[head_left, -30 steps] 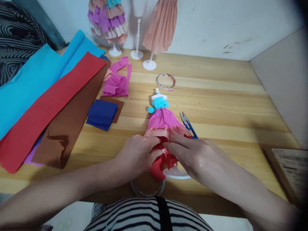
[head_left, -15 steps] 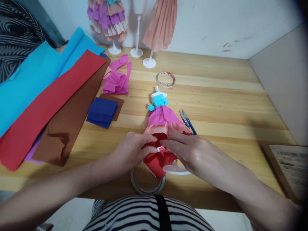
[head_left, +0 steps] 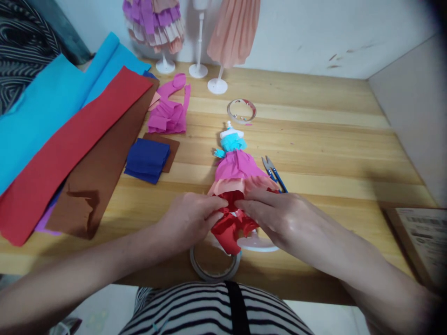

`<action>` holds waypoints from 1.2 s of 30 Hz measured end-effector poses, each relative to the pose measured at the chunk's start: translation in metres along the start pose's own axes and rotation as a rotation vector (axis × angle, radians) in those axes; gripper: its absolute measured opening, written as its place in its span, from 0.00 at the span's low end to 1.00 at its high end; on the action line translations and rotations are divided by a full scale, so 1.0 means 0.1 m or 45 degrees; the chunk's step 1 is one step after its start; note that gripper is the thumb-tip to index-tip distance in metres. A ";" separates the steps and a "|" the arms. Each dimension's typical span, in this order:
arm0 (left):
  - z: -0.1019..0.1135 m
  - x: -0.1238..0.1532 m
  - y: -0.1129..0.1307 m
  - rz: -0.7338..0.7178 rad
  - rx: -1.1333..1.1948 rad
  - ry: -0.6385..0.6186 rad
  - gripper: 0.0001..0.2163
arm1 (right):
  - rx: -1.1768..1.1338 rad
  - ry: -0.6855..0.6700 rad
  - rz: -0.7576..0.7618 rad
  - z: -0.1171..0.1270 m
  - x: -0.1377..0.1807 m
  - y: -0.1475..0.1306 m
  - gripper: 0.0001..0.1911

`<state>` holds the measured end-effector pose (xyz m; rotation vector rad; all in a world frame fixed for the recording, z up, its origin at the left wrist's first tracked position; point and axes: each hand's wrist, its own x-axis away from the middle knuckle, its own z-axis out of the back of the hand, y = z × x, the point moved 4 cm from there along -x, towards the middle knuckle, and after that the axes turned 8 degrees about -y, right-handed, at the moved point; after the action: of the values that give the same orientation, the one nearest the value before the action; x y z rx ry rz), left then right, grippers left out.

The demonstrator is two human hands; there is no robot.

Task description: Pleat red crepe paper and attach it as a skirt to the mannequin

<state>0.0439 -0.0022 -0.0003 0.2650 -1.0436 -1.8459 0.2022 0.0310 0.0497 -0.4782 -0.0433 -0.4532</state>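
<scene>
A small mannequin (head_left: 232, 134) lies on the table with its neck pointing away from me. It wears a paper dress (head_left: 234, 166) with a turquoise top, a pink skirt, a peach layer and red crepe paper (head_left: 225, 232) at the hem. My left hand (head_left: 190, 216) pinches the red paper at the hem's left side. Opposite it, my right hand (head_left: 275, 211) is closed on the red paper at the right. The mannequin's white round base (head_left: 257, 244) shows below my right hand. Blue thread snips (head_left: 274, 173) lie just beyond that hand.
A tape roll (head_left: 214, 267) lies at the near edge, another (head_left: 241, 110) beyond the mannequin. At left are turquoise, red (head_left: 77, 144) and brown paper sheets, a folded blue piece (head_left: 147, 159) and pink scraps (head_left: 169, 114). Dressed stands (head_left: 233, 32) line the wall; a labelled box (head_left: 419, 242) sits right.
My fingertips have shifted slightly along the red hem, and the gap between them shows a little more of its inside. The whole view has tilted slightly; other things stay put.
</scene>
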 end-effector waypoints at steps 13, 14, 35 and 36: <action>-0.05 -0.02 0.01 -0.020 -0.444 0.029 0.09 | -0.129 -0.124 0.047 0.00 0.02 -0.04 0.16; -0.05 -0.02 0.01 -0.021 -0.449 0.031 0.09 | -0.135 -0.130 0.047 0.00 0.02 -0.03 0.16; -0.09 -0.04 0.04 -0.092 -0.410 -0.075 0.07 | -0.105 -0.099 0.077 -0.01 0.03 0.03 0.15; -0.10 -0.04 0.04 -0.107 -0.397 -0.097 0.07 | -0.103 -0.101 0.077 -0.01 0.02 0.03 0.15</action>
<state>0.0544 -0.0046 -0.0043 0.0534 -0.7891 -2.0761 0.2052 0.0318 0.0482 -0.5757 -0.0867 -0.3779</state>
